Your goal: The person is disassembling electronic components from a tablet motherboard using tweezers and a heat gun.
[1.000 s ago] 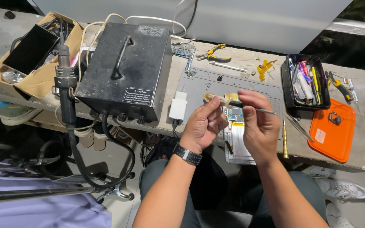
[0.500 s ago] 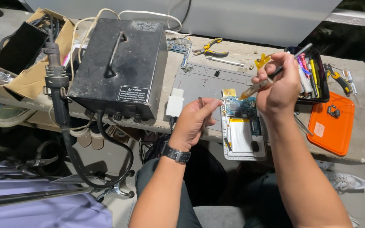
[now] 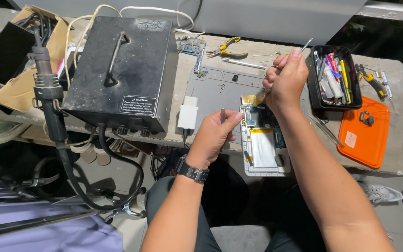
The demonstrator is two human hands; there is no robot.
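**Opened device under both hands at the surface's near edge**

I see the concrete surface (image 3: 397,140) running across the view, and the biggest thing on it is a black metal box (image 3: 122,70) with a handle on top, at the left. Right of it lies a grey work mat (image 3: 220,88). An orange tray (image 3: 364,135) sits at the far right, with a black bin of tools (image 3: 334,77) just behind it.

The opened device (image 3: 263,142) lies at the near edge, its back off, a white battery and circuit board showing. My right hand (image 3: 285,79) is raised over its top end, grip closed around a thin metal tool (image 3: 304,45) whose tip sticks up past the fingers. My left hand (image 3: 215,135) rests just left of the device, thumb and finger pinched together on a small dark piece (image 3: 223,115); I cannot tell what it is. A white charger (image 3: 188,112) lies beside that hand.
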